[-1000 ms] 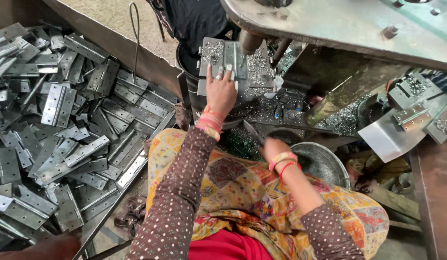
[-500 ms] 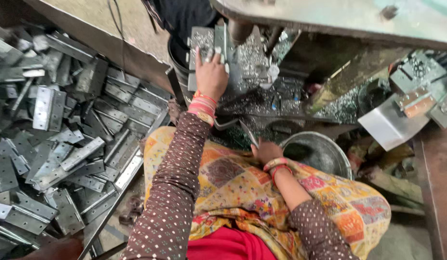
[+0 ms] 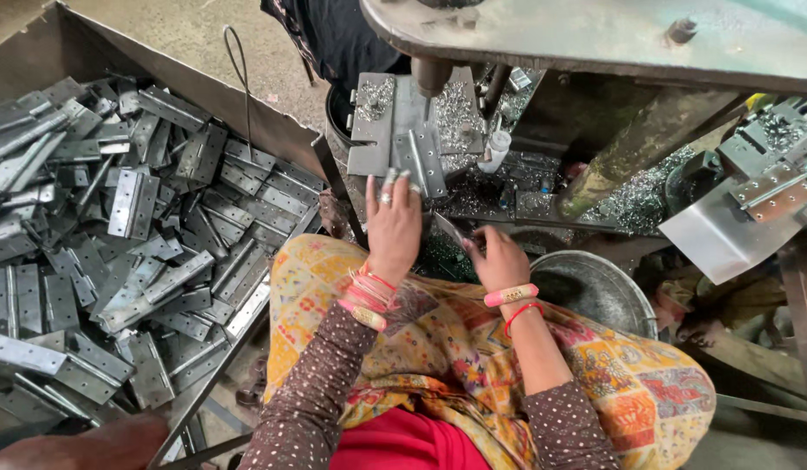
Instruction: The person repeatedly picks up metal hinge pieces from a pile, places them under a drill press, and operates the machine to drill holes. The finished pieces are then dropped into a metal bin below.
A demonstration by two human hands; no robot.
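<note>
The left hand [image 3: 393,222] has slid back, fingers loose, just touching the hinge [image 3: 421,157] under the drill [image 3: 429,77]; the right hand [image 3: 499,259] looks half-curled, maybe empty; many hinges [image 3: 133,244] wait in the bin.

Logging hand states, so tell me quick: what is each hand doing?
Left hand: open, fingers on the hinge.
Right hand: cannot tell.

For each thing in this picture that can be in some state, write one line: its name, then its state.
Left hand: fingers spread, touching the hinge.
Right hand: low, beside the bowl.
Hinge: open flat under the spindle.
Bin: heaped with hinges.
Bowl: upright; contents unclear.
</note>
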